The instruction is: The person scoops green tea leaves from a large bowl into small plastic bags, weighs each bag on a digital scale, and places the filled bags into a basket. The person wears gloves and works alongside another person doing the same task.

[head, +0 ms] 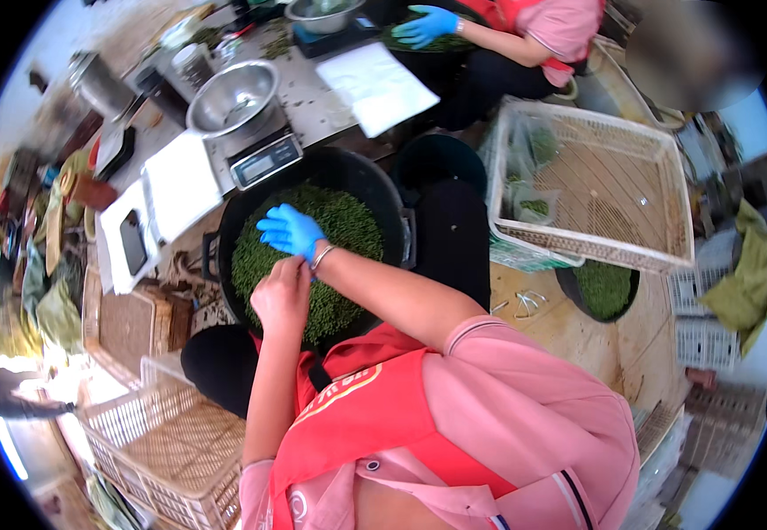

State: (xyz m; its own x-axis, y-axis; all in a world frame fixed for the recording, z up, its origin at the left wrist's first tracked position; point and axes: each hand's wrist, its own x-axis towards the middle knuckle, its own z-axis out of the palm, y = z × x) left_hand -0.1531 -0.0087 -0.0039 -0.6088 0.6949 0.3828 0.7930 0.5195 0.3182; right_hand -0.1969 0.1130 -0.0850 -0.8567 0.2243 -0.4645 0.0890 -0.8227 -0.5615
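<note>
On my right hand (293, 232) is a blue disposable glove (309, 240). That hand holds nothing, and its fingers are spread over a black tub (393, 228). The tub has side handles and contains a heap of small green berry-like produce (347, 218). My bare left hand (282, 298) is at the right wrist, its fingers pinching the glove's cuff just beside a metal bangle (320, 260). The tub stands between my knees, against the table edge.
A digital scale (266, 159) bears a steel bowl (232, 99) on the table, beside white papers (181, 182) and a phone (133, 242). Plastic crates (592, 235) (165, 437) flank me. Opposite, a co-worker's blue-gloved hand (426, 28) rests over another tub of greens.
</note>
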